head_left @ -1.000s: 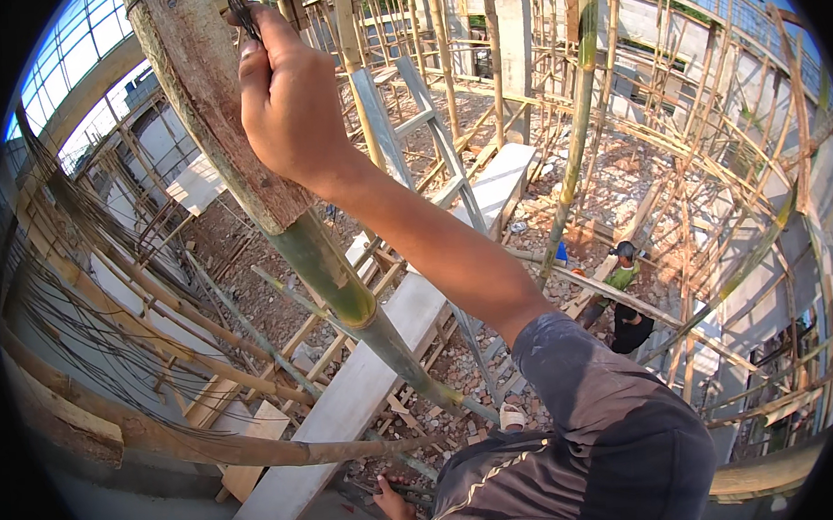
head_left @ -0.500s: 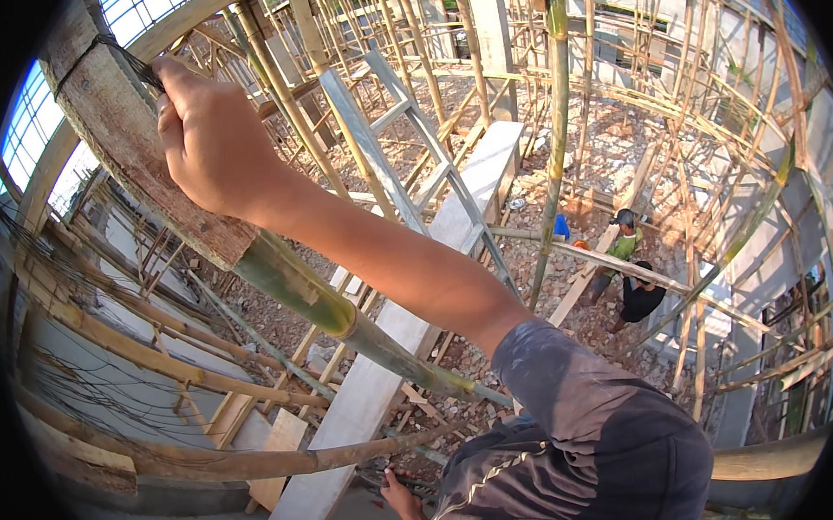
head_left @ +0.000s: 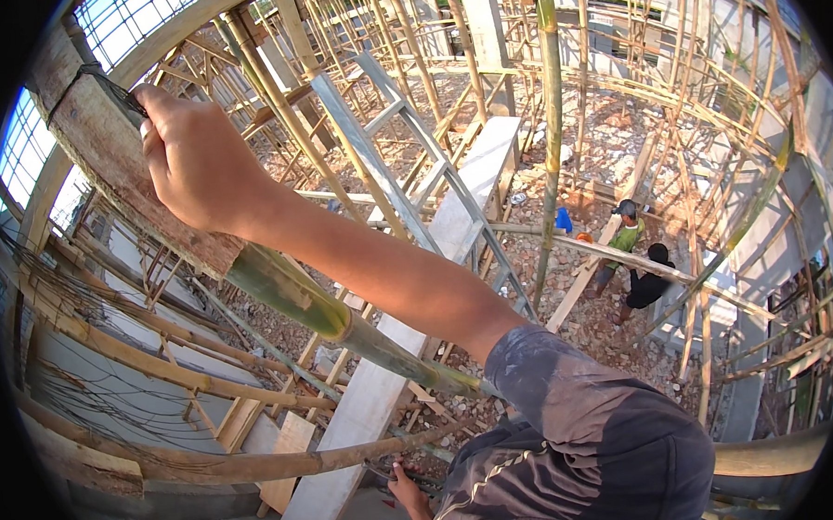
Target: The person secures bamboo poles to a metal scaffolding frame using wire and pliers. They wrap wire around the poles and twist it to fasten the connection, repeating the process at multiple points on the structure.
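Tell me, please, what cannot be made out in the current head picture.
In the head view:
Black wire: the right hand hides its pinched end.
Dark object at the left hand: too small to identify.
Bamboo pole: the grey sleeve hides its lower end.
Wooden board: the fisheye rim cuts off its top.
Person in green: fingers too small.

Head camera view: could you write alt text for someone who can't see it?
The wearer's right hand pinches dark wire looped around a rough board overlapping a green bamboo pole. Beyond are a metal ladder, bamboo props, rubble and two people.
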The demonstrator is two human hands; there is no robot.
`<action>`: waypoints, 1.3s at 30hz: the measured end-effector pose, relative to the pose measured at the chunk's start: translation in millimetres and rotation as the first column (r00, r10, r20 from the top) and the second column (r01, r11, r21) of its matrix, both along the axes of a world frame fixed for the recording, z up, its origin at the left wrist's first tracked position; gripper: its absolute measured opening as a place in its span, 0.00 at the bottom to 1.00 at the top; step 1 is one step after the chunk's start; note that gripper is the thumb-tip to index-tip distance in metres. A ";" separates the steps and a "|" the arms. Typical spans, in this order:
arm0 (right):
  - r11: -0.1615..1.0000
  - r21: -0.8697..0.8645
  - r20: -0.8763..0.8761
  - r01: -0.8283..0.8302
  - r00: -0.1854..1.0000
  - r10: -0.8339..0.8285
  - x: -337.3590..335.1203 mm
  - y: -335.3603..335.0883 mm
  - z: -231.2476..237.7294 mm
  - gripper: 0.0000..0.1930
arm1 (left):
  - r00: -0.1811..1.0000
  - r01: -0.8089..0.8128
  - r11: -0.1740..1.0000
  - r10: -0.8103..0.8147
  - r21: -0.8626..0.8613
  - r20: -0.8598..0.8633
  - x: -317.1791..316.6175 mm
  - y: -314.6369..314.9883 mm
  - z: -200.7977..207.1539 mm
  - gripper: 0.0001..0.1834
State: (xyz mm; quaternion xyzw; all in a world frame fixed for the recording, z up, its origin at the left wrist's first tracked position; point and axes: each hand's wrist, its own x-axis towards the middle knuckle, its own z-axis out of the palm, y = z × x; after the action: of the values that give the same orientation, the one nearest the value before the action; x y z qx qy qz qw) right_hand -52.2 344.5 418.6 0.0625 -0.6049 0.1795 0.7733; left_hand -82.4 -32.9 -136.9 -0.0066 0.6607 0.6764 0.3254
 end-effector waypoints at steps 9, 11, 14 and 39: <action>0.991 -0.115 0.148 -0.066 0.985 0.083 17.1 -13.1 -0.3 0.18 | 0.999 0.008 1.000 -0.009 0.030 0.050 10.4 -3.3 5.2 0.16; 0.991 -0.121 0.161 -0.051 0.984 0.070 17.4 -14.0 0.3 0.19 | 0.999 0.001 1.000 -0.002 0.031 0.054 11.4 -8.0 5.2 0.16; 0.997 -0.063 0.092 0.038 0.995 -0.032 12.2 -11.4 -0.1 0.19 | 0.999 -0.007 1.000 0.007 0.006 0.044 10.6 -15.2 -1.7 0.16; 0.982 -0.189 0.257 0.013 0.966 0.036 35.0 -27.1 -45.5 0.19 | 0.960 -0.130 0.989 0.142 -0.063 0.243 -22.0 -95.1 -99.6 0.20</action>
State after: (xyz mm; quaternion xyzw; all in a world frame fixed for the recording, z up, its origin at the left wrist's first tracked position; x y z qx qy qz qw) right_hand -17.2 317.4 373.2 -0.0318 -0.6807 0.2473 0.6888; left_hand -104.4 -128.0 -236.5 -0.1436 0.6284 0.6757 0.3576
